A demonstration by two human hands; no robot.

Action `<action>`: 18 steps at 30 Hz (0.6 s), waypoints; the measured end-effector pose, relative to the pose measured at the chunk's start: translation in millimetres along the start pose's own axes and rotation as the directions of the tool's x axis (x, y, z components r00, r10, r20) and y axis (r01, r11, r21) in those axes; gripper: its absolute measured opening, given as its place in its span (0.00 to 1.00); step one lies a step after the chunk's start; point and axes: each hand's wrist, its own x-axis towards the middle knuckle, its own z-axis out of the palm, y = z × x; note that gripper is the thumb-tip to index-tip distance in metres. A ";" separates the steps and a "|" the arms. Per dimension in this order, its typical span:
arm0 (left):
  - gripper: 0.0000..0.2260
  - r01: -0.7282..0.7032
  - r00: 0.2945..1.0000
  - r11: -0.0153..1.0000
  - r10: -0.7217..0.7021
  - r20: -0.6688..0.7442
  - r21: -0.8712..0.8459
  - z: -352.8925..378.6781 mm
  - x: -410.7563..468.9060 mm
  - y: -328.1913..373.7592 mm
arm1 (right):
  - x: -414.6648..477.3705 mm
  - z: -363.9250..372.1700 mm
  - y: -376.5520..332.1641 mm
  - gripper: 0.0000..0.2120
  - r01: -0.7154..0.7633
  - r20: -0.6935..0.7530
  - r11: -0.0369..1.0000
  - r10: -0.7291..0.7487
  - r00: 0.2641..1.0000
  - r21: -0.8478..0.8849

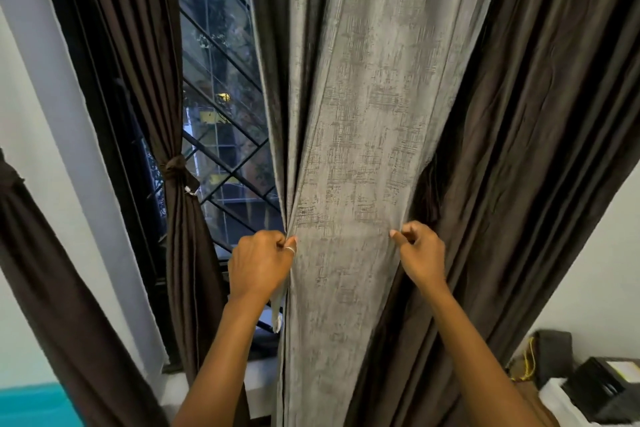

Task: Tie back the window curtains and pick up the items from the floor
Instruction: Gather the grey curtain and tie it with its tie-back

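A grey textured curtain (353, 135) hangs in the middle of the window, with a dark brown curtain (533, 121) beside it on the right. My left hand (259, 263) grips the grey curtain's left edge at about sill height. My right hand (420, 253) pinches the fabric where grey meets brown. Both hands gather the cloth between them. On the left, another brown curtain (145, 62) is tied back with a knotted band (176, 166). No floor items are in view.
The window (221, 107) has a dark diagonal grille and a dark frame. A white wall strip (52, 87) stands left of it. Black boxes (602, 388) and a dark bag with a yellow cord (550, 354) sit at the lower right. A teal surface (31, 406) shows at the bottom left.
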 end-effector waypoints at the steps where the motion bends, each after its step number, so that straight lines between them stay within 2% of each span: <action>1: 0.23 -0.002 1.000 1.000 0.002 -0.016 0.003 2.1 -0.9 -1.0 | -8.5 0.9 -0.5 0.16 -0.002 -0.032 1.000 0.002 0.999 0.018; 5: 0.24 -0.003 0.999 1.000 0.003 -0.044 -0.010 6.0 -2.7 -2.5 | -41.0 5.9 -5.7 0.13 0.034 -0.082 0.998 -0.030 0.996 0.047; 11: 0.23 -0.027 0.999 0.999 0.026 -0.022 -0.038 14.7 -7.8 9.4 | -65.4 22.3 -29.0 0.13 0.174 -0.060 0.980 -0.169 0.984 0.095; 18: 0.25 -0.054 0.999 0.996 0.055 0.001 -0.064 18.2 -13.2 18.9 | -86.9 60.4 -49.8 0.08 0.182 0.050 0.964 -0.195 0.979 0.195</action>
